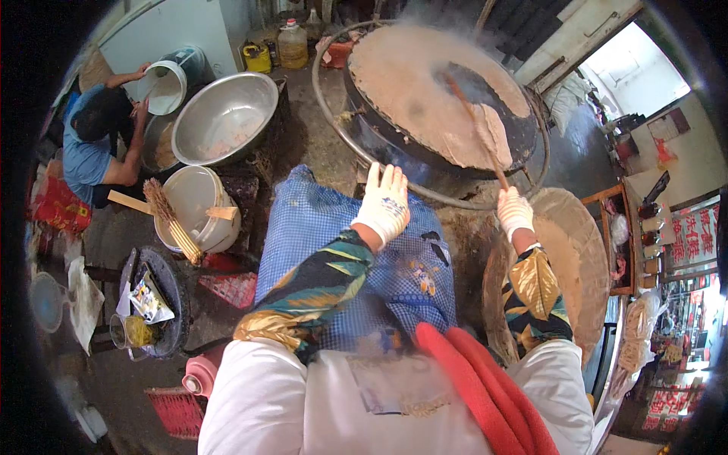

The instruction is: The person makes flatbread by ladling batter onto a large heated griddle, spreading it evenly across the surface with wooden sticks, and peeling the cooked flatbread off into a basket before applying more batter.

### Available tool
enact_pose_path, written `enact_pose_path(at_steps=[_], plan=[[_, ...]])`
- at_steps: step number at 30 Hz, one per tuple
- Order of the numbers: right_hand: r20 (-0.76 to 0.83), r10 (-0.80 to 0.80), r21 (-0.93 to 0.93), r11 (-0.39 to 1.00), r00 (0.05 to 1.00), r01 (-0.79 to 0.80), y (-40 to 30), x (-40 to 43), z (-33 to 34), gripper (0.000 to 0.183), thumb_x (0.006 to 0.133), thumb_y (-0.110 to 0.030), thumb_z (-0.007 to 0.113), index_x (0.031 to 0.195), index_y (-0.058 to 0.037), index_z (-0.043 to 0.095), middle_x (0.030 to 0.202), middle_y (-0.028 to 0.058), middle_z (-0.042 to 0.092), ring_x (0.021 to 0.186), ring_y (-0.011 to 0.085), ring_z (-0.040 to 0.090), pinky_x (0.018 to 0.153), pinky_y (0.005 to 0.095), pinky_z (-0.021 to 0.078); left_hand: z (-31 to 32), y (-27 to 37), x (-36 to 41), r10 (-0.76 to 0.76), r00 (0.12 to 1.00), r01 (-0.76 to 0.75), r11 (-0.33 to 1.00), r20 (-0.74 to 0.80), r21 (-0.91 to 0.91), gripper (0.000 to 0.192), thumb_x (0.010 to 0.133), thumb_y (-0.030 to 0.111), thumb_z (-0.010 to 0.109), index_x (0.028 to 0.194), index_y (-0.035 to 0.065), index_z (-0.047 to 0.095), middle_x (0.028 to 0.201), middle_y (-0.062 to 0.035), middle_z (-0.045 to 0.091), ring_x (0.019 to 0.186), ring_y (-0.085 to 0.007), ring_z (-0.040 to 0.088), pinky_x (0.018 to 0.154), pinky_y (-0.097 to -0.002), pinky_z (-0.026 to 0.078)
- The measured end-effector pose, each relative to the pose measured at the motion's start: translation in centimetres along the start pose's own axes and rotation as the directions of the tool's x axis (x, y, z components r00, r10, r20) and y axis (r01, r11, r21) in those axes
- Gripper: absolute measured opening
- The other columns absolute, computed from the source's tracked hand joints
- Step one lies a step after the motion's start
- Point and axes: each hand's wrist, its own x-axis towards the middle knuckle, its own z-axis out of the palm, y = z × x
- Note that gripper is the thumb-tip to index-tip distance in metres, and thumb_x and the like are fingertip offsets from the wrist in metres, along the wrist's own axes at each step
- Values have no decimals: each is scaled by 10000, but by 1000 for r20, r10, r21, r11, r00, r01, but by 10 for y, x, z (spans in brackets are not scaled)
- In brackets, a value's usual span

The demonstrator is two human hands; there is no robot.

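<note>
In a white knit glove, my right hand is closed around the near end of a long wooden stick. Its far part lies over a big round dark griddle, which is covered with a steaming beige batter-like layer; a dark patch of bare griddle shows near the stick's far end. A folded flap of the layer lies beside the stick. My left hand, gloved too, is spread with nothing in it, next to the metal ring around the griddle and above the blue checked apron over my lap.
At the left, a crouching person tips a bucket by a large metal basin. Nearer stand a white bucket with a straw brush across it and a round stool. A wide round basket stands at my right.
</note>
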Motion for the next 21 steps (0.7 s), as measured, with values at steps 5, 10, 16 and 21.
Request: enact_pose_path(at_steps=[5, 10, 16, 21], plan=[[-94, 81, 53, 996, 992, -76, 22, 25, 19, 357, 960, -385, 380, 1008, -73, 545, 918, 235, 658, 894, 415, 623, 812, 511, 470, 1, -21, 0, 5, 1000, -5, 1000, -13, 2, 665, 820, 380, 540, 1336, -27, 440, 1424, -193, 399, 1356, -320, 320, 1129, -555, 117], [-31, -4, 5, 1000, 999, 4, 2, -3, 11, 365, 961, -384, 379, 983, -67, 558, 914, 239, 657, 889, 420, 623, 817, 506, 476, -12, -32, 1, -15, 999, 15, 1000, 40, -3, 655, 834, 378, 529, 1345, -21, 432, 1421, -173, 415, 1352, -302, 339, 1134, -546, 108], [-29, 90, 14, 996, 996, -89, 17, 13, 3, 377, 964, -390, 381, 1016, -61, 557, 949, 236, 654, 906, 413, 624, 817, 498, 482, -4, -45, 2, -18, 1000, 18, 1000, 26, -7, 624, 831, 369, 535, 1321, -10, 459, 1416, -169, 421, 1344, -298, 348, 1136, -542, 106], [85, -64, -73, 995, 994, 70, 3, -23, 15, 372, 964, -403, 377, 976, -73, 549, 893, 245, 657, 883, 425, 628, 817, 518, 473, -2, -53, 3, -53, 997, 54, 998, -50, 12, 586, 821, 348, 542, 1274, -21, 499, 1369, -184, 470, 1317, -305, 386, 1128, -553, 123]])
